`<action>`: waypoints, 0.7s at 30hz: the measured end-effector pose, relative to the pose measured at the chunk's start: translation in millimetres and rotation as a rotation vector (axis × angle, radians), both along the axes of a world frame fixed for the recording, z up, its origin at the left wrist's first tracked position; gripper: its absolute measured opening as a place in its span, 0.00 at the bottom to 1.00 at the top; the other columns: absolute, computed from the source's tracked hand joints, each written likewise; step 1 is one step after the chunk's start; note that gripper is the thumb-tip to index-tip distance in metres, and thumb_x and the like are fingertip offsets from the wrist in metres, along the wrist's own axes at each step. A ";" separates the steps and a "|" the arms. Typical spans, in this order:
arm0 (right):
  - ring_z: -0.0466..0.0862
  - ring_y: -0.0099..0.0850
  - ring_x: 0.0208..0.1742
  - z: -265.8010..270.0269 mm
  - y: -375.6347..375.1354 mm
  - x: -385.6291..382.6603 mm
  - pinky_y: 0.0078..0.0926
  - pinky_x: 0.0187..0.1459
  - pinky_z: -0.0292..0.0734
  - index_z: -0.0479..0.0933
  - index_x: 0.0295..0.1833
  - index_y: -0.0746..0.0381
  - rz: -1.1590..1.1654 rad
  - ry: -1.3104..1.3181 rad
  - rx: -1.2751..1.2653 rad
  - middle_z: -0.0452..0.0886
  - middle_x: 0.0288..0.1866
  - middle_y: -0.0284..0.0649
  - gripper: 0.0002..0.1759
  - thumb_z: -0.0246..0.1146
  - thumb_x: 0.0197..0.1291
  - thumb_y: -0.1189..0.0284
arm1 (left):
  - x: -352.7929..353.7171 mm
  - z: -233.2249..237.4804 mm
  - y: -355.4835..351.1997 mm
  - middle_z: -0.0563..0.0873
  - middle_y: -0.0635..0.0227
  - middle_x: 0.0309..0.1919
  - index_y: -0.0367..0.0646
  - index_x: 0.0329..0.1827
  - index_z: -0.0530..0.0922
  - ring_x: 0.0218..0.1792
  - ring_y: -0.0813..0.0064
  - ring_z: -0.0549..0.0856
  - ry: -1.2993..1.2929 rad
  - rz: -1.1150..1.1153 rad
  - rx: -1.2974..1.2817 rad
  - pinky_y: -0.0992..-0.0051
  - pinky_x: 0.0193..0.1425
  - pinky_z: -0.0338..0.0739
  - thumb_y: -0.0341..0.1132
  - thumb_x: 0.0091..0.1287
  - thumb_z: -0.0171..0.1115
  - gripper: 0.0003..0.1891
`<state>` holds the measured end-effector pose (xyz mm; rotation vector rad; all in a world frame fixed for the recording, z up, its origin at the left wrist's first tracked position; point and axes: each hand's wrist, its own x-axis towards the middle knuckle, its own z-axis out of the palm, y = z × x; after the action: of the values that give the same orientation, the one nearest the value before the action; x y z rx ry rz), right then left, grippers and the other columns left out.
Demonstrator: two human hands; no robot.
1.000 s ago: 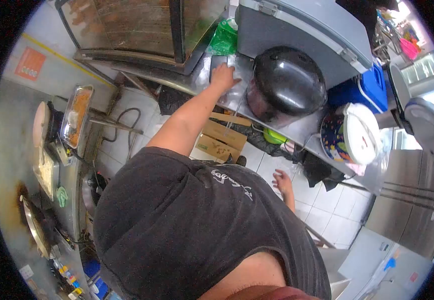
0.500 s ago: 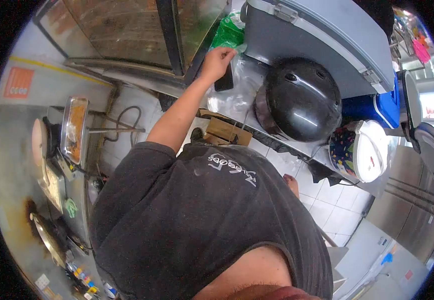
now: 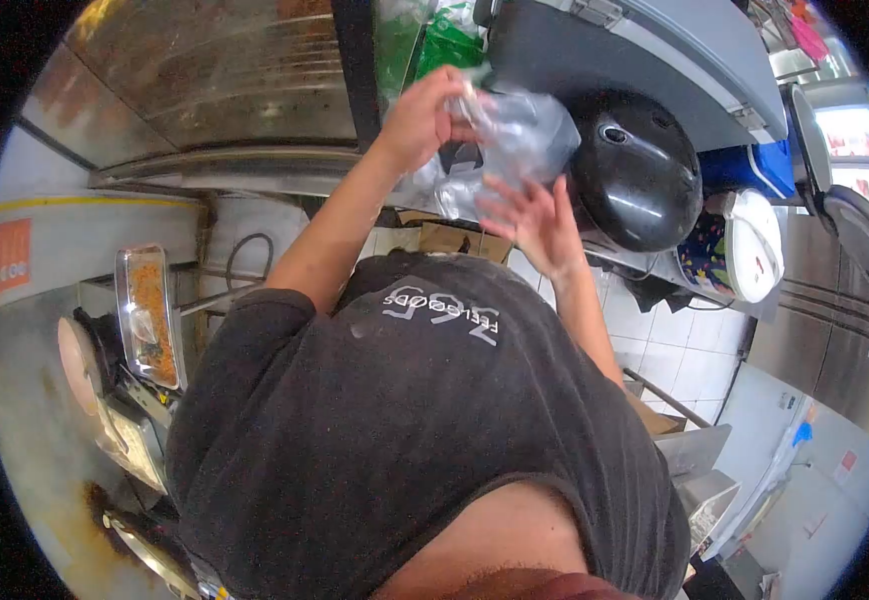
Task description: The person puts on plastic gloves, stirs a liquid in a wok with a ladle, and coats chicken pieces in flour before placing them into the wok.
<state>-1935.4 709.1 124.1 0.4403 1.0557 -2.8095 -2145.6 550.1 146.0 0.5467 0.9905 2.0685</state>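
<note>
Raised since earlier frame: clear plastic bag point(image 3: 540, 130).
Gripped at top by L hand point(image 3: 423, 122), w/ fingers clenched; beside R hand point(image 3: 545, 228), w/ fingers released & spread, poss. touching. Held left of black pot point(image 3: 640, 185). Lifted, OK; whether opened or still to open, can't tell.

The lidded pot point(image 3: 635, 170) is glossy black, the cooler box point(image 3: 750, 172) blue and white.

A framed cabinet point(image 3: 225, 75) crowds my left hand point(image 3: 450, 115), while a black pot point(image 3: 640, 175), backed by a grey cooler point(image 3: 545, 60), blocks passage beyond my right hand point(image 3: 538, 225); open space lies between my forearms point(image 3: 333, 240).
</note>
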 end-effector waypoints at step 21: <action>0.83 0.26 0.48 -49.6 80.6 137.5 0.25 0.54 0.76 0.84 0.52 0.66 -0.161 -0.292 0.763 0.88 0.48 0.38 0.17 0.71 0.67 0.64 | 56.8 -105.3 4.1 0.84 0.60 0.38 0.47 0.41 0.87 0.41 0.50 0.86 1.160 0.486 -1.043 0.55 0.45 0.80 0.41 0.69 0.67 0.08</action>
<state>-1797.9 789.7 74.5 0.9938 2.0520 -2.2405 -2088.8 554.2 40.8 0.9669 2.8151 1.0984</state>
